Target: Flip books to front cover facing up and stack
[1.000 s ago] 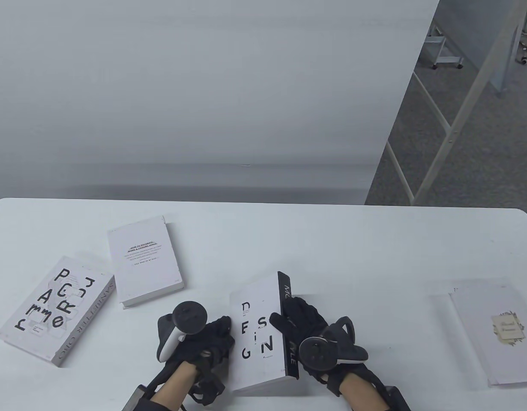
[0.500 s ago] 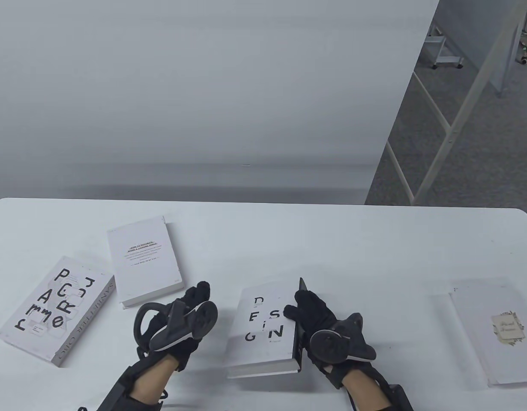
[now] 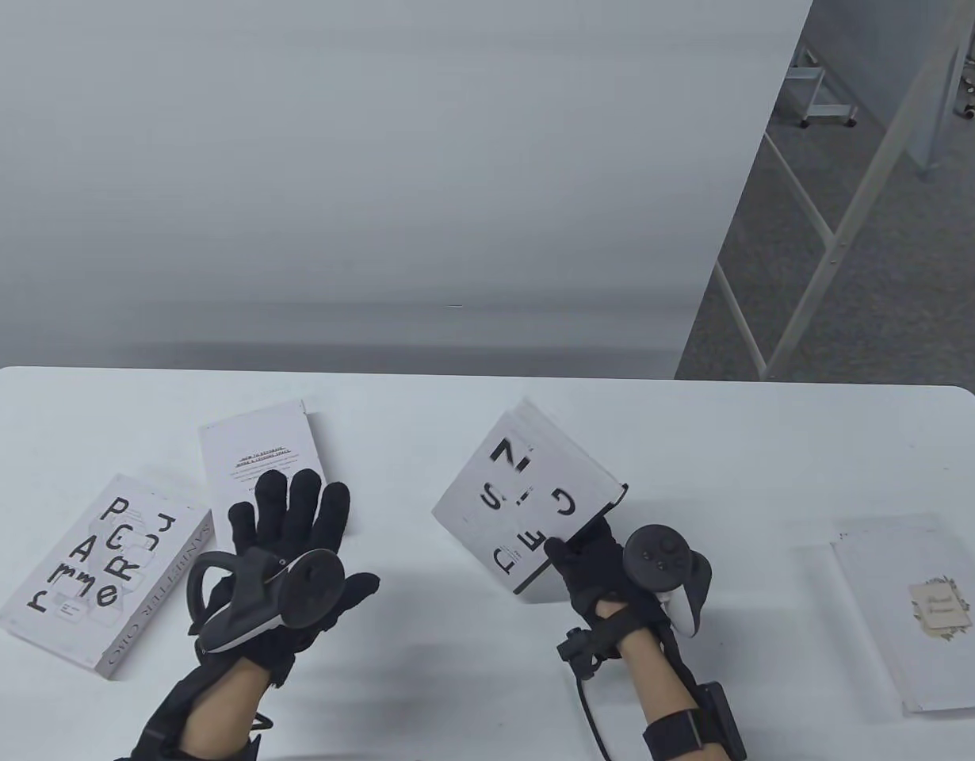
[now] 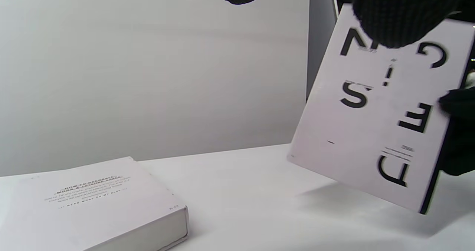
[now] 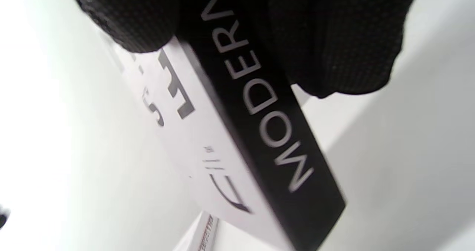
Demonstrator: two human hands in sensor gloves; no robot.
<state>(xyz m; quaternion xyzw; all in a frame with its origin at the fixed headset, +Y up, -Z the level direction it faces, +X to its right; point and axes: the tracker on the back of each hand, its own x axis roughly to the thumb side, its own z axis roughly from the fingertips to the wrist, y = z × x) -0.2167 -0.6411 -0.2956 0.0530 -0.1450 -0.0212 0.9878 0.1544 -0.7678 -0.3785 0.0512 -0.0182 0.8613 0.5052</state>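
My right hand (image 3: 594, 555) grips the white, black-spined DESIGN book (image 3: 523, 499) by its spine, lifted to carry for stacking; my left hand (image 3: 285, 547) hovers, fingers spread, holding nothing.

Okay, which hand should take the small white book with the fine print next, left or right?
Left. The left hand hovers open at the small white book with fine print; the right hand holds the raised white DESIGN book.
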